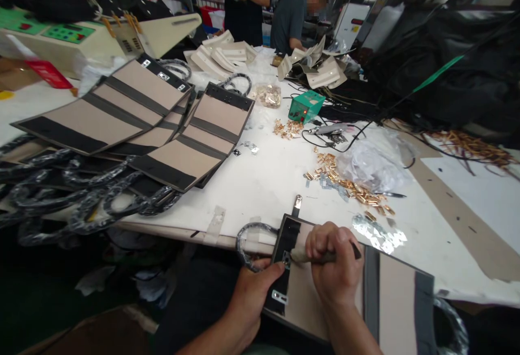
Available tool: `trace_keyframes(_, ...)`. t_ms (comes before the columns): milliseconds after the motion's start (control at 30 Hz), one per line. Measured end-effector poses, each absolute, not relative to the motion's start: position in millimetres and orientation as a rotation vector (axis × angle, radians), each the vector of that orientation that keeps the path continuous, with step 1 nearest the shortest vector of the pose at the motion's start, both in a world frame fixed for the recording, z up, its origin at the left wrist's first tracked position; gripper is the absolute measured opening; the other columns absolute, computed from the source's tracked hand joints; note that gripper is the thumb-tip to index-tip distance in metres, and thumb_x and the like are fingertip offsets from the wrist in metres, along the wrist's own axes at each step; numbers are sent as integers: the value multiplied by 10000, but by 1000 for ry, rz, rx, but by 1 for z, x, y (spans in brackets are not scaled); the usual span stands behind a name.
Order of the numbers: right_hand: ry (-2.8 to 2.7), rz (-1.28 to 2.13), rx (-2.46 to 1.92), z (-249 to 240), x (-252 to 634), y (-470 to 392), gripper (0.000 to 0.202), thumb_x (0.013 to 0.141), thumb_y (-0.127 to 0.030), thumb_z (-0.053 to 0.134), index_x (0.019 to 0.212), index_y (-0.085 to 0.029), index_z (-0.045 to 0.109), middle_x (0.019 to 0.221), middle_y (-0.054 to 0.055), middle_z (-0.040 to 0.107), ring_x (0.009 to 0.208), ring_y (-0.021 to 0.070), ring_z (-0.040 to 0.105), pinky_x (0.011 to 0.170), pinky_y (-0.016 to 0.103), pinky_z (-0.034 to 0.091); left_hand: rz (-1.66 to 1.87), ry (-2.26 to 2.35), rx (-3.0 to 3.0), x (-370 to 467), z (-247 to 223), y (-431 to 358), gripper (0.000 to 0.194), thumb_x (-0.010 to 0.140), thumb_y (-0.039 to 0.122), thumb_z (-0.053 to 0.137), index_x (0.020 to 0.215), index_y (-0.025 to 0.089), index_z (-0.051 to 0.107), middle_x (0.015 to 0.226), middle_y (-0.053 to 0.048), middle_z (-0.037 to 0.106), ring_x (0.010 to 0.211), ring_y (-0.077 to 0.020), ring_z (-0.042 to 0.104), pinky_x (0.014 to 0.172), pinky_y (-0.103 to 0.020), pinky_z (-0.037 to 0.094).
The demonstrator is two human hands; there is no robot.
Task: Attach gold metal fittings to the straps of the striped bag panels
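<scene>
A beige and black panel (396,290) with wrapped loop handles lies at the table's front edge, partly over my lap. My left hand (258,290) grips its left edge, the thumb pressed beside a small metal plate (286,259) on the black strip. A second metal plate (279,296) sits lower on the same strip. My right hand (335,257) is closed around a tool (300,255), whose dark end sticks out past the fist. The tool's near end points at the upper plate; its tip is blurred. A strap with a metal end (298,203) lies just above the panel.
Similar panels (134,105) with wrapped handles are stacked at the left. Gold metal pieces (361,192), a plastic bag (374,162) and a green box (306,105) with cables lie beyond my hands. Two people (288,19) are at the far end, near beige pieces (223,54).
</scene>
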State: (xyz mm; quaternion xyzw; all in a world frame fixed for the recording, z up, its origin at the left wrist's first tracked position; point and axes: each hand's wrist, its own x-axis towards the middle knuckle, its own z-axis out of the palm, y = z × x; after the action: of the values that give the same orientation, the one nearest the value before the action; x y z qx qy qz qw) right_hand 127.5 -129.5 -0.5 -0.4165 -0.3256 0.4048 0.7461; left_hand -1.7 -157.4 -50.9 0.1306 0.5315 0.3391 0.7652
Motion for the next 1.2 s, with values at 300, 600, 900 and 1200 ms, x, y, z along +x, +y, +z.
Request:
trace_keyframes(300, -1052, 753, -957, -18, 114, -135, 268, 950, -255, 592, 689, -202, 563, 608, -8, 541, 572, 145, 505, 567, 314, 394, 771, 1136, 278, -1, -42, -154, 333, 587, 390, 895, 710, 122, 741, 675, -67, 741, 594, -188, 661, 575, -270, 471)
trace_keyframes(600, -1480, 838, -990, 22, 107, -115, 331, 947, -233, 583, 631, -201, 490, 591, -23, 492, 556, 119, 461, 555, 278, 336, 863, 1081, 336, -2, -42, -155, 295, 633, 381, 879, 721, 130, 751, 645, -52, 716, 596, -190, 633, 588, -281, 479)
trace_keyframes(900, -1557, 751, -1039, 6, 111, -123, 309, 940, -174, 564, 640, -198, 491, 600, -21, 481, 564, 122, 452, 559, 282, 337, 898, 1072, 348, -2, -48, -158, 266, 651, 352, 856, 637, 125, 717, 620, -53, 705, 585, -176, 617, 580, -269, 446)
trace_keyframes(1200, -1244, 685, -895, 19, 106, -141, 279, 953, -254, 560, 679, -206, 559, 592, -15, 509, 552, 145, 482, 534, 307, 394, 864, 1055, 306, -2, -44, -157, 241, 617, 323, 840, 626, 123, 705, 598, -53, 703, 518, -145, 596, 536, -251, 437)
